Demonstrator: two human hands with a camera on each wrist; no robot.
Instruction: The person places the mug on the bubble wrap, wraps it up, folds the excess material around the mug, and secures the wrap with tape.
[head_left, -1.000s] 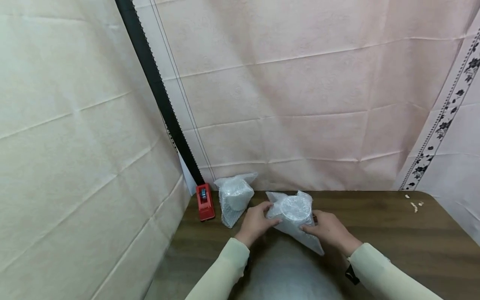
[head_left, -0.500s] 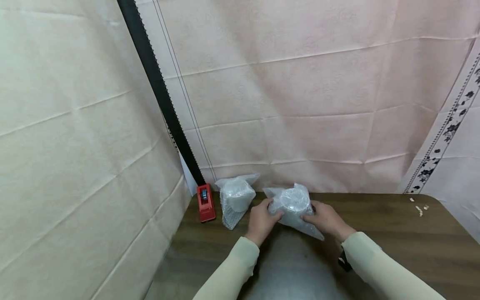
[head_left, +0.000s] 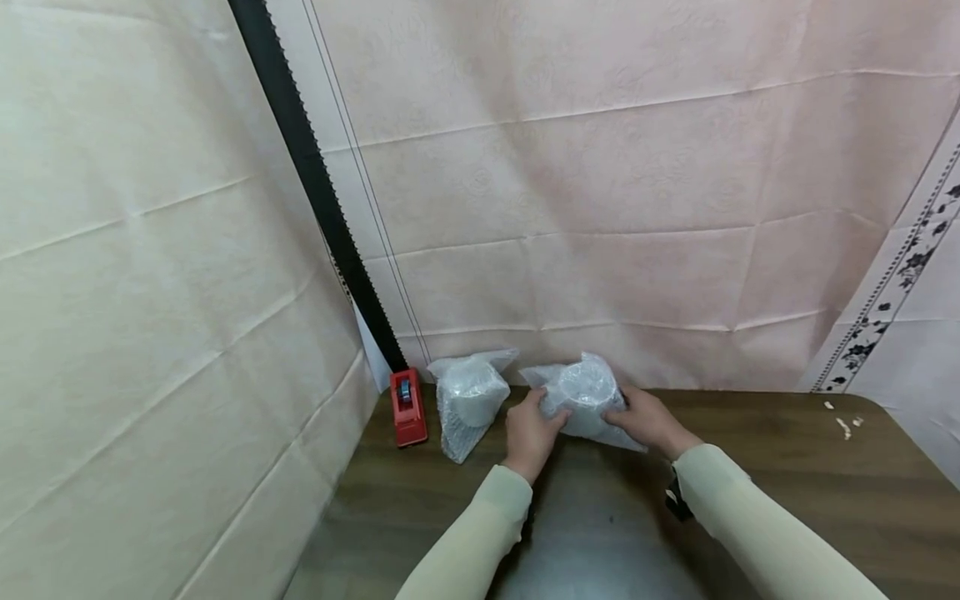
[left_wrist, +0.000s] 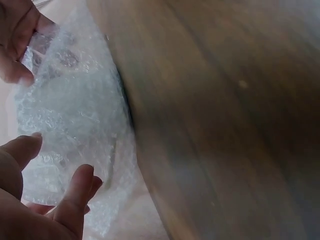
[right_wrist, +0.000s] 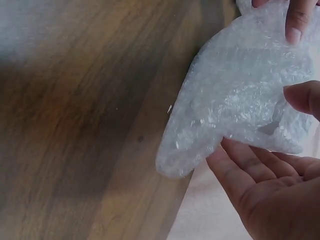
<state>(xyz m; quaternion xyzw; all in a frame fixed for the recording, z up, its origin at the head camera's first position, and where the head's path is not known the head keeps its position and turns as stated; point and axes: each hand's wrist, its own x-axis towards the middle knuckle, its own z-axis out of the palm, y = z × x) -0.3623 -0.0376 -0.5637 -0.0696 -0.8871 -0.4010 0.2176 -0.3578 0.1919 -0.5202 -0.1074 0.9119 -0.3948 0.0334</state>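
Observation:
Between my two hands is a bubble-wrapped bundle (head_left: 587, 388), with a rounded shape dimly visible under the clear wrap and loose pointed ends sticking out. My left hand (head_left: 529, 432) grips its left side, thumb on the near face. On the other side my right hand (head_left: 651, 419) holds it, its thumb on the wrap and the fingers behind and below, as the right wrist view shows around the bundle (right_wrist: 235, 95). What the wrap contains cannot be made out. A second bubble-wrapped bundle (head_left: 471, 402) stands on the table to the left of my left hand.
A red tape dispenser (head_left: 408, 412) lies at the table's back left corner. Behind the wooden table (head_left: 765, 467) hangs a pale cloth (head_left: 600, 208) with a black strip (head_left: 315, 167). Small white scraps (head_left: 844, 428) lie at the back right.
Both hands have moved the bundle away from me toward the table's back edge, and it has tilted slightly. The second bundle and the tape dispenser have stayed put.

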